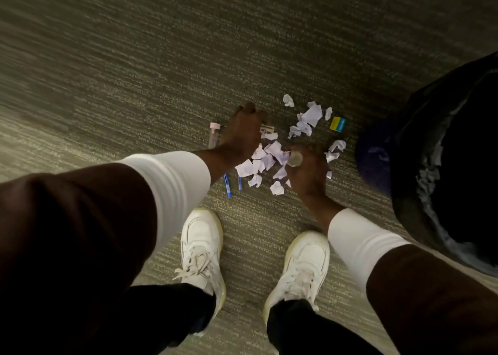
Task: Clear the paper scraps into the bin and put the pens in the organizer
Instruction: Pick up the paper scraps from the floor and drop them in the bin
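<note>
Several white paper scraps lie scattered on the carpet ahead of my feet. My left hand reaches down at the left edge of the pile. Its fingers are curled beside a small beige item, and whether it grips anything is hidden. My right hand is down in the pile's near right side, closed around a clear round-ended object. Two blue pens lie just under my left wrist. A clear tube with a pink cap lies left of my left hand. The bin, lined with a black bag, stands at the right.
A small yellow and blue block lies beyond the scraps. A dark purple shape sits against the bin's left side. My two white shoes stand on the grey-green carpet just behind the pile.
</note>
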